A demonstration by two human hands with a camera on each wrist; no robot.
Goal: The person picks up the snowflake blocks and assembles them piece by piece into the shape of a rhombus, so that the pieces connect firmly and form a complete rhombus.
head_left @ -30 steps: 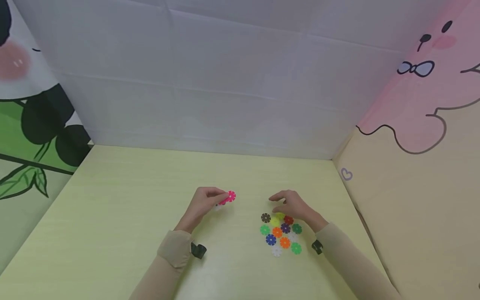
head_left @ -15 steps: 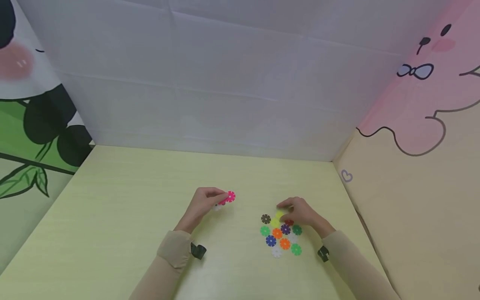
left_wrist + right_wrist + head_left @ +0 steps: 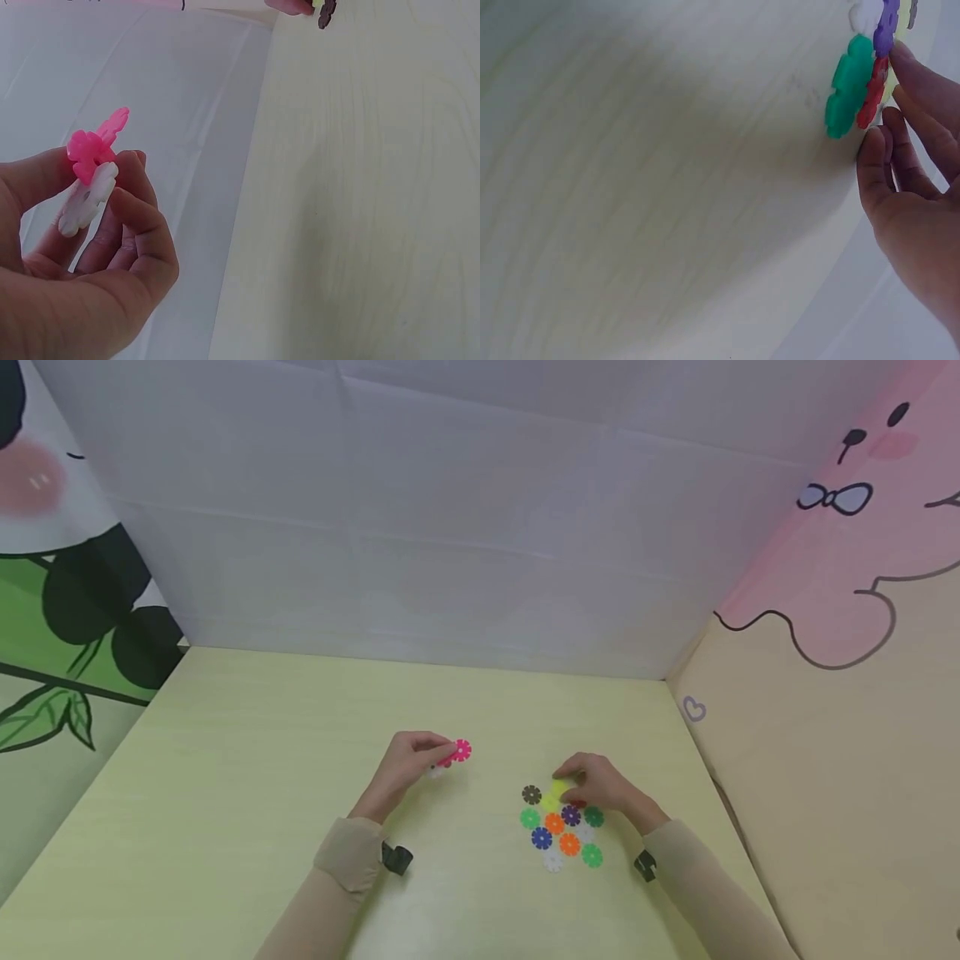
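Note:
My left hand (image 3: 408,770) pinches a joined piece of pink notched snowflake discs (image 3: 91,150) and a white snowflake disc (image 3: 88,201), held above the table. The white one is mostly hidden behind the fingers in the head view. At the far side of a cluster of loose discs, my right hand (image 3: 602,782) has thumb and forefinger on either side of a yellow snowflake disc (image 3: 559,788). Another yellow disc (image 3: 550,803) lies against it. Partly under the right hand is a red disc (image 3: 873,94), beside a dark green disc (image 3: 849,86).
Loose discs lie flat nearer me: brown (image 3: 531,795), light green (image 3: 529,818), orange (image 3: 570,844), blue (image 3: 542,837), purple (image 3: 571,815) and white (image 3: 553,860). A grey-white wall (image 3: 420,610) bounds the pale table (image 3: 247,793) behind; a painted panel (image 3: 825,735) stands right.
My right hand has moved right and down from above the cluster onto the yellow disc, then stayed there. The left hand has kept its place and its hold on the pink and white discs.

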